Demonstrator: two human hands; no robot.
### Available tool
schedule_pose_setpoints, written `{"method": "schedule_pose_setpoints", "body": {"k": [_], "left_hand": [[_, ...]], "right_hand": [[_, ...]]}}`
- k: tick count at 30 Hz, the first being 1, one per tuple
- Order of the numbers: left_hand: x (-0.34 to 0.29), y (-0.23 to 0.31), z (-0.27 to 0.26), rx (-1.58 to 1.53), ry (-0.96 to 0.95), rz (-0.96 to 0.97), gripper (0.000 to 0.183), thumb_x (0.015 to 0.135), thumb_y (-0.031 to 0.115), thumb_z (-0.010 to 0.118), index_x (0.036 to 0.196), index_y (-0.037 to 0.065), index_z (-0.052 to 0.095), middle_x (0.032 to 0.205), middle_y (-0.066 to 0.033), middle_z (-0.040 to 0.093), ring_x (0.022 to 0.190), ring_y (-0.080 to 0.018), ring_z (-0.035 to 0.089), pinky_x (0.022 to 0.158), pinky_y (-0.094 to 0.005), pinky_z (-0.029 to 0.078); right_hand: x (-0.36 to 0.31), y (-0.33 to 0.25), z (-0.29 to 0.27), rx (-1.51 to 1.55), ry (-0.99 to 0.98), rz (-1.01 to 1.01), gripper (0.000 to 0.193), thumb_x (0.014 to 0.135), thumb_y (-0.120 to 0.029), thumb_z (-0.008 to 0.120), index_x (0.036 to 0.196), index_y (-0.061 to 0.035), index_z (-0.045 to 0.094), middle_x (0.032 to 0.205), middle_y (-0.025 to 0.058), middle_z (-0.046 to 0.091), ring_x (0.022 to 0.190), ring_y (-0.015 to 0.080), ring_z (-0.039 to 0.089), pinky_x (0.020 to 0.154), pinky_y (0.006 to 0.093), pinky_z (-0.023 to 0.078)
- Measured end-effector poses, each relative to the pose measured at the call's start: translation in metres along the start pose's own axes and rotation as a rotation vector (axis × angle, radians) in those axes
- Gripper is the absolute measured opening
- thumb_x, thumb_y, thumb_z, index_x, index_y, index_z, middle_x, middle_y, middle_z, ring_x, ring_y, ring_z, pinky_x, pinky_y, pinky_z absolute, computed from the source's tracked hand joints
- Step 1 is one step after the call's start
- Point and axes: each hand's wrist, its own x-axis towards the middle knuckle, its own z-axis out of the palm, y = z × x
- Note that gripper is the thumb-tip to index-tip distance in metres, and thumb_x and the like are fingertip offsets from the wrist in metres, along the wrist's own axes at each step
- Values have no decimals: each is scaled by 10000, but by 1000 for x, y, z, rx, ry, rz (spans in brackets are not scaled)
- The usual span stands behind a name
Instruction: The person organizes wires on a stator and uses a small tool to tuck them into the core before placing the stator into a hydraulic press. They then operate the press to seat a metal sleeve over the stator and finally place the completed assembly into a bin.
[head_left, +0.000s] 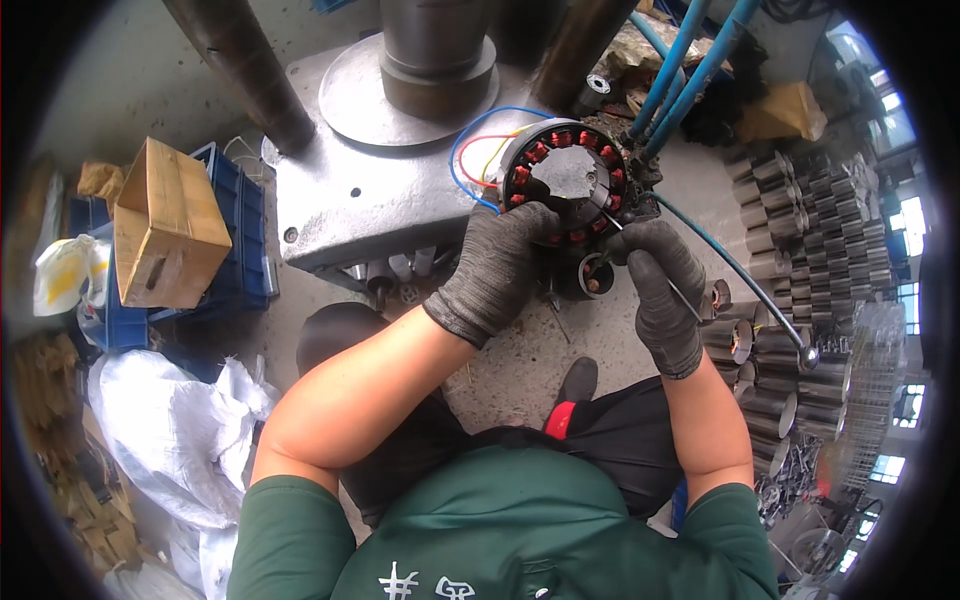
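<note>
A round motor stator (521, 172) with red windings around its inside stands at the edge of the grey metal machine bed. My left hand (497, 262), in a dark grey knit glove, is closed on its near left rim. Blue, red and yellow lead wires (456, 160) loop out from the stator's left side. My right hand (660, 295), gloved alike, is wrapped round a thin metal rod (687, 300). Its tip reaches the stator's right inner edge, among the windings. The fingertips of my left hand are partly hidden by the stator.
A thick steel column (430, 65) rises from the machine bed (340, 195). Blue hoses (680, 70) and a lever with a ball end (808, 356) are on the right. Stacked metal cylinders (800, 220) line the right side. At left are a cardboard box (172, 235), blue crates and white sacks (165, 425).
</note>
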Motion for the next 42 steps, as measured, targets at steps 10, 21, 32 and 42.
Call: {"method": "schedule_pose_setpoints", "body": {"k": [10, 21, 32, 42], "left_hand": [[-11, 17, 28, 228, -200, 92, 601, 894, 87, 652, 1473, -10, 525, 1402, -151, 634, 1267, -259, 647, 1075, -411, 543], [-8, 1, 8, 507, -295, 158, 659, 958, 355, 753, 1450, -11, 512, 1362, -141, 647, 1250, -260, 651, 1041, -416, 562], [3, -2, 13, 471, -238, -16, 659, 947, 314, 763, 1470, 28, 481, 1255, -124, 682, 1081, -220, 707, 851, -343, 623], [-2, -7, 5, 194, -11, -214, 327, 962, 204, 640, 1219, 1, 632, 1076, -125, 704, 956, -270, 714, 798, -409, 636]], "right_hand": [[3, -37, -29, -353, -120, -389, 151, 964, -46, 551, 1043, 7, 668, 792, 97, 622, 674, 209, 575, 636, 350, 468], [1, -3, -15, -128, 115, -49, 529, 962, -262, 767, 1402, -36, 579, 1065, 81, 744, 933, 153, 702, 814, 312, 571], [14, 13, -40, -105, 177, 186, 510, 818, -218, 854, 1243, 5, 679, 1069, 110, 750, 962, 175, 705, 868, 333, 574], [18, 11, -29, 149, 227, 200, 422, 971, -330, 744, 1261, -29, 682, 1081, 83, 738, 946, 175, 704, 845, 332, 577]]}}
